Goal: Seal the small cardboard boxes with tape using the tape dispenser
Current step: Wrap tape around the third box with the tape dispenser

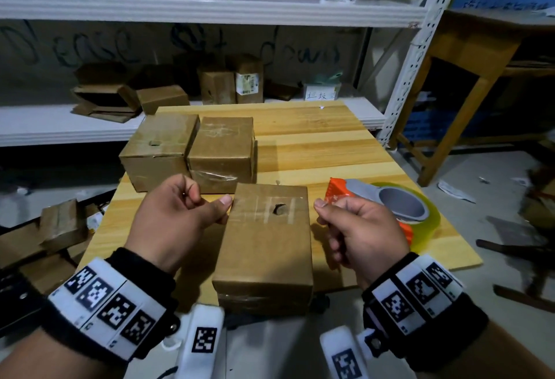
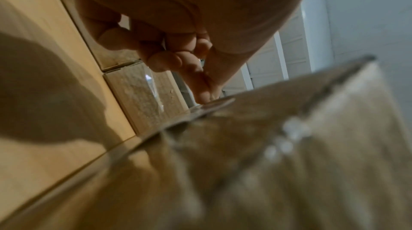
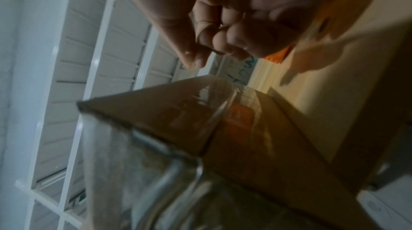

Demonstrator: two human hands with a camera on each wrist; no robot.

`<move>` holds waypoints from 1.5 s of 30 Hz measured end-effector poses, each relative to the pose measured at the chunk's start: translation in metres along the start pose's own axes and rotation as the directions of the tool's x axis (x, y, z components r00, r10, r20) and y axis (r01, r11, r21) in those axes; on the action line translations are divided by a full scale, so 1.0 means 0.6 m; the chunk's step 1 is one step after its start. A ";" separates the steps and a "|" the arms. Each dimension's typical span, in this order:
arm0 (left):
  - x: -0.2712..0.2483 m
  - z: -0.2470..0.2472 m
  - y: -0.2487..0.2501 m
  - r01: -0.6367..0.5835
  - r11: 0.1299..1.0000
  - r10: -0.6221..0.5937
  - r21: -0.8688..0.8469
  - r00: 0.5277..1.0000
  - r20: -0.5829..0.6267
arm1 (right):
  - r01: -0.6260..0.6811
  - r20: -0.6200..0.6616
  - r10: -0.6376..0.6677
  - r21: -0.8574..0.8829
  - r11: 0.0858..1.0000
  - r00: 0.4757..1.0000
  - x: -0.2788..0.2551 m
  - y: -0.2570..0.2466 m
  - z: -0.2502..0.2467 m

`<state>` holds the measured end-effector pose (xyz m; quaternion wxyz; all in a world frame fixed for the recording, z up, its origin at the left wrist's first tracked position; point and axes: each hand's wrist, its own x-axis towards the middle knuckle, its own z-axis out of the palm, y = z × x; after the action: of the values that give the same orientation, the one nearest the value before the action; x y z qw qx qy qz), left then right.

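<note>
A small brown cardboard box [image 1: 267, 246] with a hole in its top stands at the wooden table's near edge. A strip of clear tape [image 1: 255, 209] lies across its far end over the hole. My left hand [image 1: 223, 203] pinches the strip's left end at the box's left edge. My right hand [image 1: 321, 207] pinches the right end just off the right edge, where the tape [image 3: 214, 96] shines above the box [image 3: 178, 110]. The orange and grey tape dispenser [image 1: 390, 204] lies on the table behind my right hand, untouched.
Two more brown boxes [image 1: 159, 150] [image 1: 222, 150] stand side by side at the table's [image 1: 315, 144] back left. White metal shelves [image 1: 210, 6] with several cartons run behind it. A wooden stool [image 1: 468, 84] stands to the right, and flattened cardboard litters the floor at left.
</note>
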<state>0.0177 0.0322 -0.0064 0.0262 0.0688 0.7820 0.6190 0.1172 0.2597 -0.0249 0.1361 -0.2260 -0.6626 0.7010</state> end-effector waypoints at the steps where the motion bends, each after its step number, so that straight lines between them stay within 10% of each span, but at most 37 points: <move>1: 0.004 0.002 -0.005 0.008 1.000 -0.008 -0.024 1.000 0.006 | -0.021 0.004 0.021 0.017 1.000 1.000 0.001 0.002 0.001; 14: -0.005 0.018 -0.034 0.265 0.887 -0.198 -0.378 0.958 0.207 | -0.096 -0.006 0.100 0.254 0.962 0.995 0.001 0.038 0.027; 33: -0.016 0.024 -0.020 0.406 0.838 -0.237 -0.365 0.872 0.427 | -0.184 0.066 0.171 0.377 0.908 0.983 0.009 0.061 0.036; 45: -0.022 0.031 -0.018 0.370 0.841 -0.220 -0.395 0.901 0.375 | -0.173 -0.031 0.173 0.006 0.985 0.984 0.005 0.051 0.036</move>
<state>0.0323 0.0460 -0.0219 0.2620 0.0357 0.6011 0.7542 0.1073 0.2400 -0.0549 0.0855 -0.2937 -0.6369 0.7077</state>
